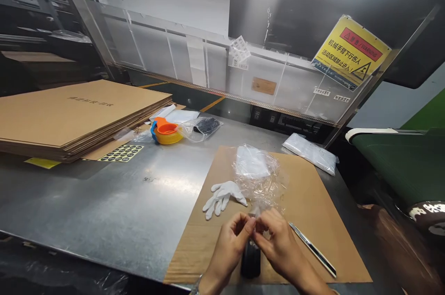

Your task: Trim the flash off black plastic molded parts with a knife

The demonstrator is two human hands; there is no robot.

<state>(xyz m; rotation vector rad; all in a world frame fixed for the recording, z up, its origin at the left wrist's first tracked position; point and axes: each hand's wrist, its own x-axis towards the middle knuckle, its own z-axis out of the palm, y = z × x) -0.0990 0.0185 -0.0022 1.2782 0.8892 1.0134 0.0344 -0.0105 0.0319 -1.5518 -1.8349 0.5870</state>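
Observation:
My left hand [227,241] and my right hand [278,239] meet fingertip to fingertip in a pinch over the cardboard sheet [194,248]. Whatever lies between the fingertips is too small and too hidden to name. Below them a black rounded object [251,261] lies on the cardboard, partly covered by the hands. Just beyond the fingers is crumpled clear plastic film [260,187], with a white folded packet [252,163] in or under it. A white glove [224,195] lies left of the film. To the right of my right hand rests a utility knife [313,249].
Stacked flat cardboard [86,109] fills the left of the metal table [139,211]. Near it are tape rolls [167,131], a sticker sheet [121,153] and a bagged black item [206,125]. A plastic-wrapped white pack [310,153] lies right. A clear panel with a warning sign [352,53] stands behind.

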